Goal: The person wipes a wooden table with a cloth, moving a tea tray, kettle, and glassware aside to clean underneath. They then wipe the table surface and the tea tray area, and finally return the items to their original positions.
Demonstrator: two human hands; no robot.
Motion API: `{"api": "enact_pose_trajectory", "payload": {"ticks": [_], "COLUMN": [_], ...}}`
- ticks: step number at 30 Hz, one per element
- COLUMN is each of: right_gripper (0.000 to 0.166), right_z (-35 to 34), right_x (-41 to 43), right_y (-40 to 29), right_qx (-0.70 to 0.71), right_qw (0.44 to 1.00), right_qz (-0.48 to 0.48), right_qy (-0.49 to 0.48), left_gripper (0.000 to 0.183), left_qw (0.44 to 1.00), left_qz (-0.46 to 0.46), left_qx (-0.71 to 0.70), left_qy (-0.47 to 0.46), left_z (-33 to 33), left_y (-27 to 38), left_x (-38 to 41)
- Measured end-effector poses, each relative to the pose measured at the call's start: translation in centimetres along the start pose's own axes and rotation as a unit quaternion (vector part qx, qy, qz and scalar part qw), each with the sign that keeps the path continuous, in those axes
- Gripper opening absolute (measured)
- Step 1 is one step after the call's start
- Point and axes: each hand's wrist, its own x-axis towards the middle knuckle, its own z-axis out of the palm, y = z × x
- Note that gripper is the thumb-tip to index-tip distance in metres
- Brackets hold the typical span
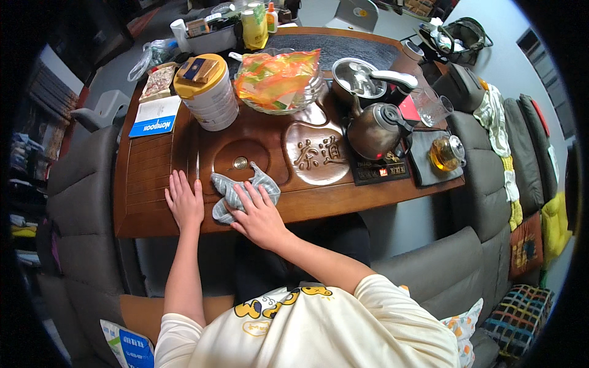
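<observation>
My left hand (185, 202) lies flat on the slatted left part of the wooden tea table (147, 193), its thumb apart and nothing in it. My right hand (257, 214) presses on a crumpled grey striped cloth (223, 186) near the table's front edge, with the fingers spread over it. Just beyond the cloth is a round recess with a metal drain strainer (240, 163). Right of that, a raised carved panel (317, 156) bears large characters. The right palm hides part of the cloth.
A stainless steel kettle (375, 129) stands on a lit heating panel (382, 171). Right of it, a glass teapot (446, 153) with amber tea rests on a dark folded cloth (418, 138). Farther back are a lidded pot (356, 78), a bag-covered glass bowl (276, 108), a large can (211, 106) and a notebook (154, 117).
</observation>
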Motion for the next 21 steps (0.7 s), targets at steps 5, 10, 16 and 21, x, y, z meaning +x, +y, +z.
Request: {"api": "enact_pose_trajectory", "payload": {"ticks": [5,10,16,21], "right_gripper": [0.034,0.041,0.043,0.042], "right_z": [-2.9,-7.5,-7.5,-7.2], "right_x": [-3.3,-8.0,-7.9,-8.0], "right_y": [4.3,11.1,11.4,11.4], "right_qx": [-0.011,-0.181,-0.214,-0.219], "right_qw": [0.998,0.971,0.963,0.962], "right_qz": [0.068,0.145,0.127,0.117], "right_qy": [-0.016,0.060,0.106,0.117], "left_gripper": [0.067,0.067,0.072,0.073], "left_qw": [1.000,1.000,1.000,1.000], "left_qz": [-0.004,0.001,-0.020,-0.024], "left_qx": [0.007,0.008,0.005,-0.002], "left_qy": [0.004,0.016,-0.007,0.002], "left_z": [0.3,0.1,0.6,1.0], "left_y": [-0.4,-0.1,-0.2,-0.6], "left_x": [-0.1,0.0,0.7,0.7]}}
